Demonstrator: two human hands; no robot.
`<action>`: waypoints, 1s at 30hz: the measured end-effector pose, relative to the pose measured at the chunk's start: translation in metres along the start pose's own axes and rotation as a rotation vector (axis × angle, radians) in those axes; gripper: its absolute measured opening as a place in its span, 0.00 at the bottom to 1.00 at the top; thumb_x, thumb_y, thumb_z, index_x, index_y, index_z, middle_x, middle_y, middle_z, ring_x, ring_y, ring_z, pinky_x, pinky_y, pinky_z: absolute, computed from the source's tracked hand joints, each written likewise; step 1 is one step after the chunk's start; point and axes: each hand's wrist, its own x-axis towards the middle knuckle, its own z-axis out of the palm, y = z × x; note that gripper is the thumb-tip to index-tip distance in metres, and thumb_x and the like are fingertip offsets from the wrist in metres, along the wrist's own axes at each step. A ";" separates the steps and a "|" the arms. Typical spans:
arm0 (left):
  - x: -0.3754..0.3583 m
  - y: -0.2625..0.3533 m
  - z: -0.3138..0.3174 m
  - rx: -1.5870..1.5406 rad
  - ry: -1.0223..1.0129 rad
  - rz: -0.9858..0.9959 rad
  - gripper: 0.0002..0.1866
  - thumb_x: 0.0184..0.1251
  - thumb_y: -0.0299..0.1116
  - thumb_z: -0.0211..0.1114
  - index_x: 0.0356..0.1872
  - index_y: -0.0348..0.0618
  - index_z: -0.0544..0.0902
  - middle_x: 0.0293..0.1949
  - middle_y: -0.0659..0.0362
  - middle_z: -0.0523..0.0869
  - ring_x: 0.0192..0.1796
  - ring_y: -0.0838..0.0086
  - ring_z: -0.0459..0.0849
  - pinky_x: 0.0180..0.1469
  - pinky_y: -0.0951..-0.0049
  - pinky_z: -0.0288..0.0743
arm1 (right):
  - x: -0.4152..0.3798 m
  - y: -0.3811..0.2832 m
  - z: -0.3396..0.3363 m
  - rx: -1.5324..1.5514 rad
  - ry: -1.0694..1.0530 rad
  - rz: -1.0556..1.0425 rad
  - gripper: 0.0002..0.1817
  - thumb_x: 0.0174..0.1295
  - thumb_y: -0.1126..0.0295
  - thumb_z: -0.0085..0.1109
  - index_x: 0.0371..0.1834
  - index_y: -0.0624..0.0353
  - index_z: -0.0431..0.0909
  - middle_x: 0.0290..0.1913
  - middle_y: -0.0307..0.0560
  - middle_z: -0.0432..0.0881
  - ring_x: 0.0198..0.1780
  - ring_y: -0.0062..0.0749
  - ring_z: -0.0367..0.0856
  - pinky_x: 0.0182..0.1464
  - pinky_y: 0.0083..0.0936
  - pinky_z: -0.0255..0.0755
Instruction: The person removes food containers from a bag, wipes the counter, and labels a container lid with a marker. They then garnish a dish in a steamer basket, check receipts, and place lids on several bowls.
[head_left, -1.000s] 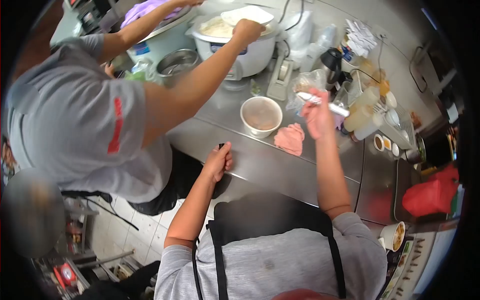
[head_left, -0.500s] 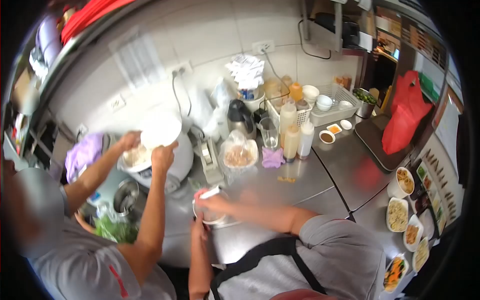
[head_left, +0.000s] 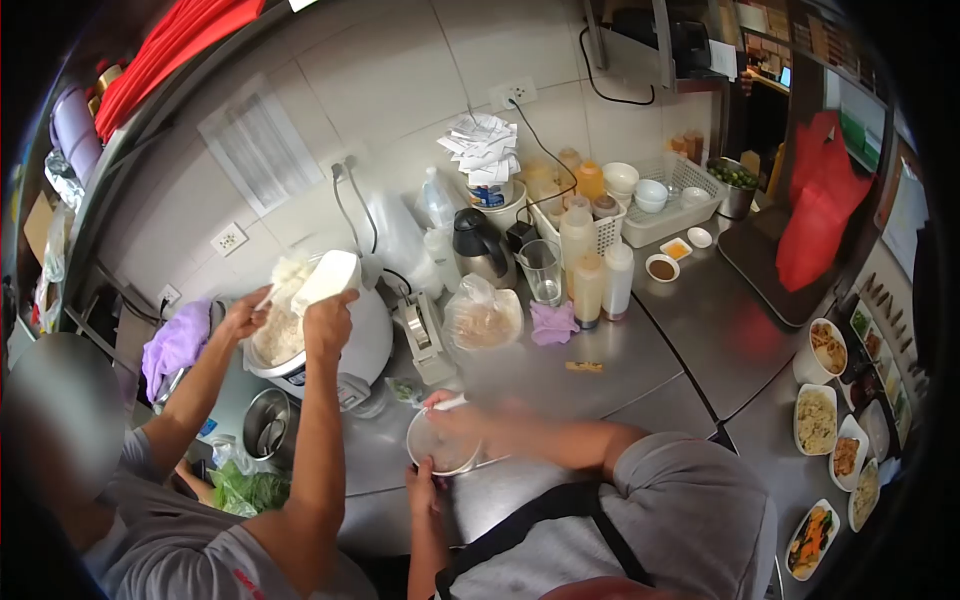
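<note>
A white round bowl with pale contents is on the steel counter in front of me. My left hand grips its near left side, thumb at the rim. Over the far side of the bowl, my right hand is closed around a white handle; blur hides part of this hand and forearm. Behind the bowl, a clear bag of brownish food sits near a grey tape dispenser.
At left, a co-worker holds a white container over a rice cooker. Squeeze bottles, a glass pitcher and a purple cloth stand behind. Food dishes line the right side.
The view has shifted slightly. My hands remain at the bowl, which now appears further right. The co-worker's white container has tilted, and rice shows beside it.
</note>
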 end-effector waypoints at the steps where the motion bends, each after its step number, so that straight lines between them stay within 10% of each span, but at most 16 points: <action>1: -0.001 0.001 0.001 -0.003 -0.010 -0.008 0.16 0.54 0.40 0.57 0.35 0.42 0.65 0.18 0.62 0.72 0.15 0.80 0.68 0.13 0.80 0.63 | -0.006 -0.011 -0.001 -0.004 0.003 0.027 0.10 0.52 0.65 0.53 0.36 0.55 0.69 0.28 0.35 0.72 0.29 0.18 0.69 0.29 0.18 0.65; 12: -0.036 -0.009 0.008 -0.111 -0.108 -0.050 0.14 0.54 0.36 0.57 0.34 0.42 0.63 0.19 0.61 0.71 0.15 0.79 0.68 0.14 0.79 0.63 | -0.103 -0.175 0.016 -0.325 -0.024 0.326 0.12 0.54 0.67 0.53 0.39 0.57 0.68 0.28 0.34 0.70 0.30 0.16 0.68 0.27 0.15 0.66; 16: -0.049 -0.020 0.006 -0.150 -0.167 -0.020 0.13 0.54 0.36 0.55 0.35 0.42 0.63 0.18 0.61 0.71 0.15 0.79 0.68 0.15 0.79 0.63 | -0.074 -0.044 -0.003 0.016 -0.096 0.050 0.12 0.54 0.67 0.54 0.39 0.58 0.68 0.29 0.35 0.71 0.31 0.16 0.68 0.27 0.15 0.67; 30: -0.066 -0.036 0.009 -0.130 -0.168 0.051 0.16 0.52 0.39 0.55 0.37 0.43 0.64 0.20 0.61 0.71 0.16 0.79 0.68 0.14 0.81 0.64 | -0.132 -0.129 0.004 -0.701 -0.010 -0.053 0.11 0.53 0.66 0.54 0.37 0.58 0.69 0.30 0.36 0.73 0.30 0.16 0.70 0.31 0.16 0.66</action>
